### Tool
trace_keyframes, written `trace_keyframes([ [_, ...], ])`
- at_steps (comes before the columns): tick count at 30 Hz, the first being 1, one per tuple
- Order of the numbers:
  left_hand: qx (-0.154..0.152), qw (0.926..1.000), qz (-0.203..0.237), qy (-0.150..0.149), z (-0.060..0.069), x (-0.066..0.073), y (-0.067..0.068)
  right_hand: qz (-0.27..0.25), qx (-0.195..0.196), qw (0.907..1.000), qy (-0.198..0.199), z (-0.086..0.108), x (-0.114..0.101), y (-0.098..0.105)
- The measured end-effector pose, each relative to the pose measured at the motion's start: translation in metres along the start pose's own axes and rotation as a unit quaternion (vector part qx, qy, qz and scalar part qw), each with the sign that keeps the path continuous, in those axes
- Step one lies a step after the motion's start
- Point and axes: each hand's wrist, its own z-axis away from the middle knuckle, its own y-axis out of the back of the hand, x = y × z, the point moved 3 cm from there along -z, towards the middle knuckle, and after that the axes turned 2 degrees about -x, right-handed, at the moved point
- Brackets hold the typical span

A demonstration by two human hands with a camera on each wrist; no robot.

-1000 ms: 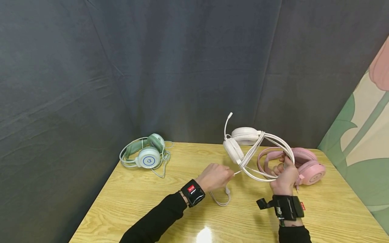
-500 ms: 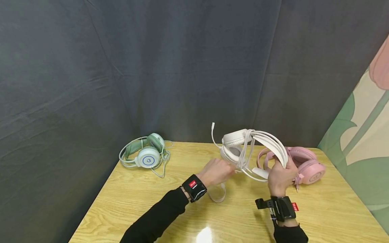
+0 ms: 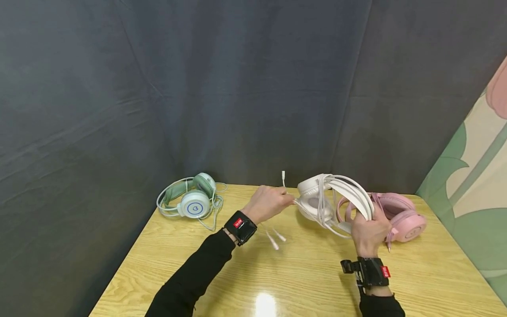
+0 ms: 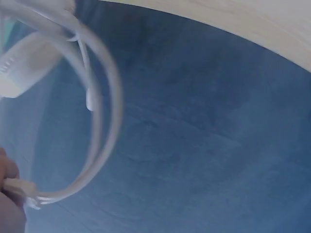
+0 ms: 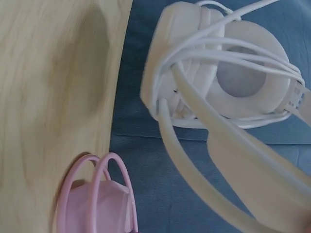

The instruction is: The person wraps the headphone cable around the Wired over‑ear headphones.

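A white headset (image 3: 311, 186) is held above the table, its cable wound several times round the ear cups. My right hand (image 3: 369, 230) grips its headband (image 5: 248, 150). With my left hand (image 3: 268, 204) I pinch the white cable (image 4: 114, 92) to the left of the ear cups; a stretch of it runs from my fingers to the headset. Two white plug ends (image 3: 274, 243) dangle below that hand. In the left wrist view, fingers (image 4: 9, 170) hold a small white piece at the cable's end. The microphone tip (image 3: 283, 175) shows behind the left hand.
A pink headset (image 3: 404, 220) lies on the right of the wooden table (image 3: 309, 277), partly behind my right hand. At the table's left back lies a green and white headset (image 3: 195, 204) with its cable. A dark curtain (image 3: 253, 97) hangs behind the table.
My left hand has moved up and left, drawing the cable away from the headset, and the plug ends now hang free. My right hand turned the white headset and lowered it slightly.
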Motion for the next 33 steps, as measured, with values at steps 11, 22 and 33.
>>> trace_keyframes([
  [11,0.002,1.0000,-0.005,-0.003,0.000,-0.025,0.006,0.008,-0.059,0.9982,-0.004,-0.001,-0.006,-0.001],
  [22,0.063,0.9968,-0.021,-0.044,-0.017,-0.022,0.030,0.021,-0.106,0.9940,-0.017,-0.004,-0.012,-0.002],
  [33,0.073,0.9955,-0.045,-0.039,-0.028,-0.032,0.038,0.032,-0.178,0.9834,0.013,-0.005,-0.012,-0.002],
])
